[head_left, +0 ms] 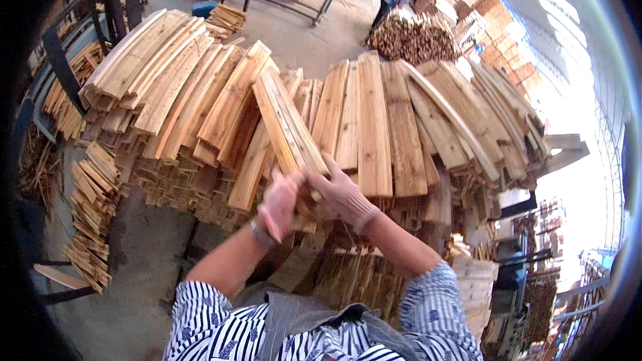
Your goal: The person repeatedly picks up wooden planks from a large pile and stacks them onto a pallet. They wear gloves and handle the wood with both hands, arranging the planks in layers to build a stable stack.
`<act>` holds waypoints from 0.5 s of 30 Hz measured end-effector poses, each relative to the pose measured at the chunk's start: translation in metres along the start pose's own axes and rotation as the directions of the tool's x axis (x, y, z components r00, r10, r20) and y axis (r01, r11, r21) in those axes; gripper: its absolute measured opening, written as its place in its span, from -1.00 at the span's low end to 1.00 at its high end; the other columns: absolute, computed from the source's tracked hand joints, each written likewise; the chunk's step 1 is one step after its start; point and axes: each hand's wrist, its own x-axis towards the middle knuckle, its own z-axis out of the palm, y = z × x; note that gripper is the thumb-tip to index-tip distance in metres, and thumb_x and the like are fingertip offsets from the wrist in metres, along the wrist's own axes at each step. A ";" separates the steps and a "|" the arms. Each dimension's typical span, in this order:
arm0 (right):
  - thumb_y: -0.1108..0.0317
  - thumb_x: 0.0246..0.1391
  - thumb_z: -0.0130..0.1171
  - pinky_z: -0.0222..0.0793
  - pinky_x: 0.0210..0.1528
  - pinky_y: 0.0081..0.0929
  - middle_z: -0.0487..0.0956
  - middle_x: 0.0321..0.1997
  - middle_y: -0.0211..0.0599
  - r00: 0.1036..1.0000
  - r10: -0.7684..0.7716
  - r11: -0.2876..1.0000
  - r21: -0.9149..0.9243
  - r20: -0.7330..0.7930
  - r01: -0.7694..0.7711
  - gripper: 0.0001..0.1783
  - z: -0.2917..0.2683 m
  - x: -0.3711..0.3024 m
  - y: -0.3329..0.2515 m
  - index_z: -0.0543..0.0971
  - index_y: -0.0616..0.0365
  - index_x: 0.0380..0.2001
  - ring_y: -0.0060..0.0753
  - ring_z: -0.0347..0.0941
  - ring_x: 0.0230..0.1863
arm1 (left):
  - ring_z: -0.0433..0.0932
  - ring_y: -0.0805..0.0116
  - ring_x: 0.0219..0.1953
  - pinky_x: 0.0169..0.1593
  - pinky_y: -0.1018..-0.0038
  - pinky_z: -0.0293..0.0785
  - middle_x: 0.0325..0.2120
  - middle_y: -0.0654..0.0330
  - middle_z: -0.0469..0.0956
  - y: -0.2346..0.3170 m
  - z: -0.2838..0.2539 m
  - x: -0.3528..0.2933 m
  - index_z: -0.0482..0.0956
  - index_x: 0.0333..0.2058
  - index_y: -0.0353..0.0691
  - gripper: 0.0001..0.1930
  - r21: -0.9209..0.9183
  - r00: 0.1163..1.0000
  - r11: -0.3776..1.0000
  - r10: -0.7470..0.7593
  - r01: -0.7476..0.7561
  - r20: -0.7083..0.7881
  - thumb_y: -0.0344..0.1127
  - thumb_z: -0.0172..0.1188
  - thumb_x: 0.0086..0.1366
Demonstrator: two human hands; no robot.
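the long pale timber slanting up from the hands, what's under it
Flat brown wooden boards show lower down on both sides of the long pale timber; the part directly beneath is covered and cannot be seen.

**White glare on the right, dimness at lower left**

Strong whitish light pours in from the upper right, washing out the roof (568,17) and much of that side. The boards (374,127) in the middle are well lit and fairly crisp, with dark shadow beneath their overhanging ends; the floor (144,261) at lower left is dim. The left hand (277,204) is blurred (the right hand (340,194) less so). Straight edges bow toward the black, bluish-fringed rim.
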 end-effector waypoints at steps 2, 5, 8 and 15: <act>-0.16 0.10 0.26 0.32 0.27 -0.32 0.49 0.21 0.23 0.996 -0.034 0.994 0.105 0.086 0.024 0.08 -0.001 -0.063 0.031 0.01 0.15 0.49 -0.02 0.45 0.24 | 0.48 0.07 0.15 0.19 0.14 0.50 0.16 0.05 0.43 -0.036 -0.024 -0.042 0.25 0.33 -0.14 -0.38 -0.094 0.969 0.983 0.174 -0.159 0.175 -0.05 0.18 0.41; 0.00 0.04 0.40 0.18 0.40 -0.31 0.31 0.40 0.13 0.987 -0.024 0.898 0.438 0.156 -0.047 0.12 0.006 -0.156 0.067 0.01 0.13 0.50 -0.18 0.25 0.40 | 0.46 0.16 0.20 0.28 0.17 0.42 0.17 0.12 0.47 -0.053 -0.052 -0.050 0.35 0.28 -0.13 -0.31 -0.351 0.976 0.925 -0.082 0.150 0.200 0.09 0.30 0.30; 0.02 0.00 0.39 0.18 0.41 -0.17 0.25 0.37 0.18 0.983 -0.131 0.991 0.001 0.131 0.132 0.03 0.031 -0.201 0.093 0.14 0.14 0.44 0.18 0.22 0.38 | 0.42 0.07 0.21 0.28 0.11 0.40 0.21 0.04 0.41 -0.073 -0.074 -0.036 0.28 0.32 -0.17 -0.32 -0.142 0.972 0.982 -0.096 0.128 0.212 0.08 0.17 0.37; 0.09 -0.09 0.41 0.34 0.19 0.08 0.27 0.24 0.21 0.895 -0.419 0.905 -0.148 -0.154 0.399 0.08 0.058 -0.213 0.122 0.08 -0.04 0.46 0.35 0.33 0.21 | 0.37 0.00 0.27 0.30 0.00 0.37 0.32 -0.06 0.25 -0.088 -0.128 0.022 0.16 0.40 -0.16 -0.32 0.284 0.978 0.951 0.063 -0.120 0.201 0.08 0.00 0.45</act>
